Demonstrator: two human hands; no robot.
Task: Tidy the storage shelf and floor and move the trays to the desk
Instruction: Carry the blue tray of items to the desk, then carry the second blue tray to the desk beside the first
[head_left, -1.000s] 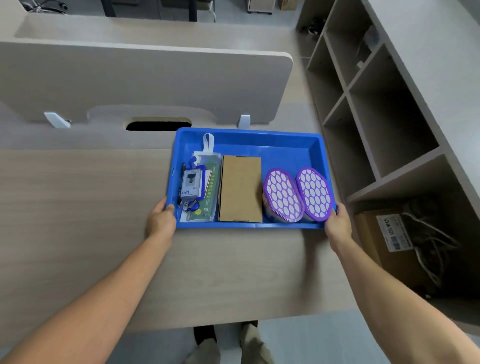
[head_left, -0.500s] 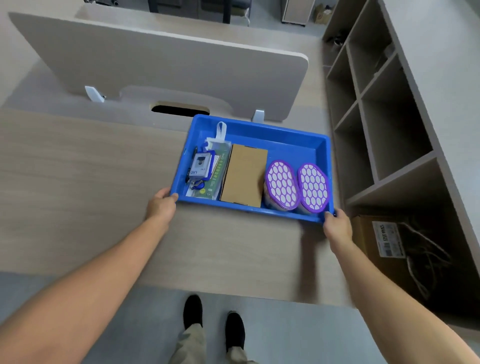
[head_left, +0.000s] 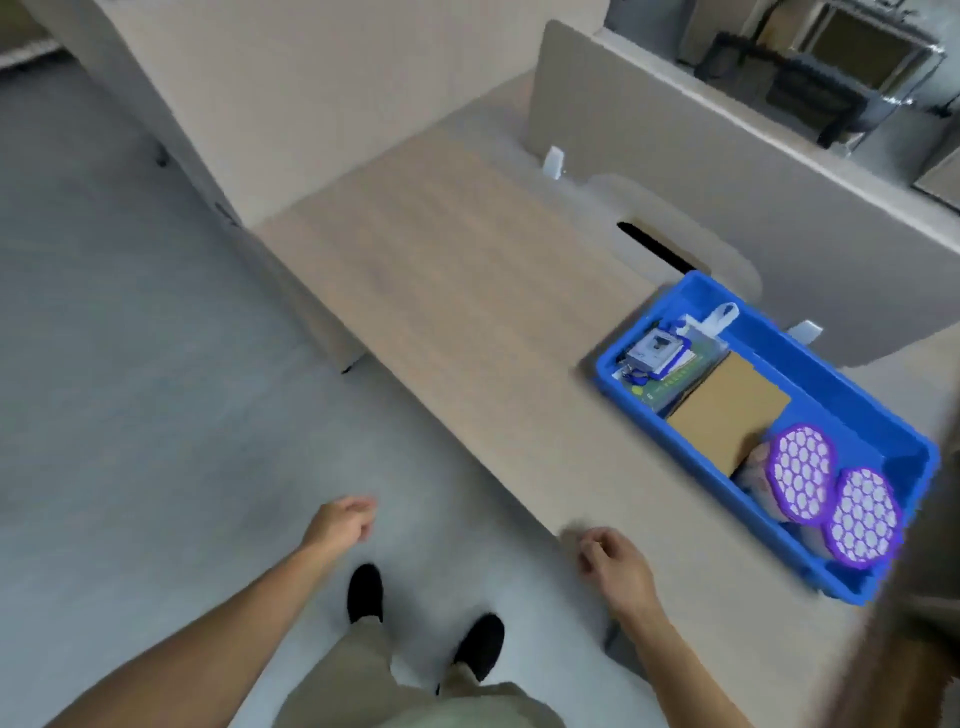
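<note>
Tray (head_left: 810, 358) sits at the rear right edge of the desk (head_left: 467, 312); left hand (head_left: 340, 522) and right hand (head_left: 615, 564) hang loosely curled, empty, so the next tray should land squarely alongside it.

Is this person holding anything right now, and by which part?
Nothing is held. The left hand and the right hand are both free, with fingers loosely curled. The blue tray sits on the desk, apart from both hands.
</note>
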